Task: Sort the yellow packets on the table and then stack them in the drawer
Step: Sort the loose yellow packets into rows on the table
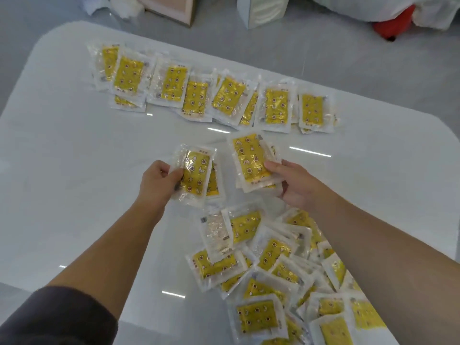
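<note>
My left hand (159, 181) grips a yellow packet (195, 174) in clear wrap, thumb on its front, with a second packet (213, 181) partly behind it. My right hand (290, 181) holds a small stack of yellow packets (251, 158) by its right edge, just right of the left-hand packet. A row of overlapping yellow packets (214, 94) lies across the far part of the white table (74, 158). A loose heap of yellow packets (273, 265) lies at the near right, partly under my right forearm. No drawer is in view.
Beyond the table's far edge, on the grey floor, stand a wooden-framed panel (171, 8), a white box (261, 11), white wrapped bundles and a red object (393, 23). The table's left half is bare white surface.
</note>
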`<state>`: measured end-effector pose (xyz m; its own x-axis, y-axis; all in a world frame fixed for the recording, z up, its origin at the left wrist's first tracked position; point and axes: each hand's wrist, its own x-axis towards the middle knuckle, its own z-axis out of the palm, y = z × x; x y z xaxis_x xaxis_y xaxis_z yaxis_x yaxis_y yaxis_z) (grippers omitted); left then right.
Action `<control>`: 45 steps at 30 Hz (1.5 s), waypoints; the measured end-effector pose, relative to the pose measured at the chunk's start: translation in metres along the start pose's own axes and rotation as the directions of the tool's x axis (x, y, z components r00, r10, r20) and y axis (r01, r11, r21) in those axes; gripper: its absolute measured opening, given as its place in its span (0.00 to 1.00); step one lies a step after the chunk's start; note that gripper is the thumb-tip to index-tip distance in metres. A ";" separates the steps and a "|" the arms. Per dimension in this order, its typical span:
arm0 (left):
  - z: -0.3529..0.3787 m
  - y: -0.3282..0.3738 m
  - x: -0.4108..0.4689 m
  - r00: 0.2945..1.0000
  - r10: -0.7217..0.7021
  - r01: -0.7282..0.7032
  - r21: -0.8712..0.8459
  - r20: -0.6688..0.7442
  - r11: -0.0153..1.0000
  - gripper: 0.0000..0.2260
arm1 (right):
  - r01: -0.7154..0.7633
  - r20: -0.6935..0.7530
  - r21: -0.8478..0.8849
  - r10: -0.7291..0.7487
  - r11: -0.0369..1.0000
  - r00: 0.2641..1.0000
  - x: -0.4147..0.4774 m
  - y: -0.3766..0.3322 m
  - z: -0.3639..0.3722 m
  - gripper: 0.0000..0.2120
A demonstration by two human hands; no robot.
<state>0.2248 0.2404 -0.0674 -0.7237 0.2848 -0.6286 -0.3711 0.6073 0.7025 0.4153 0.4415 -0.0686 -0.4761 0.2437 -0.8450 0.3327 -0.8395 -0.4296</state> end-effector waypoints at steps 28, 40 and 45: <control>0.151 0.132 0.107 0.887 0.161 0.074 0.476 -0.433 0.876 0.20 | 0.069 -0.375 -0.834 -0.654 0.548 0.657 0.078 -0.139 -0.117 0.22; 0.152 0.010 -0.051 0.945 0.322 -0.248 0.754 0.051 0.608 0.12 | 0.202 0.028 -0.964 -0.685 0.175 0.728 -0.002 -0.029 -0.121 0.18; 0.120 -0.040 -0.081 0.985 0.147 -0.148 0.869 0.088 0.472 0.24 | 0.259 0.246 -0.965 -0.524 -0.049 0.815 -0.032 0.023 -0.116 0.16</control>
<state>0.3678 0.2823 -0.0849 -0.7164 0.4353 -0.5453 0.4378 0.8890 0.1344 0.5323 0.4709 -0.0879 -0.7629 0.5190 -0.3855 0.6452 0.5732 -0.5052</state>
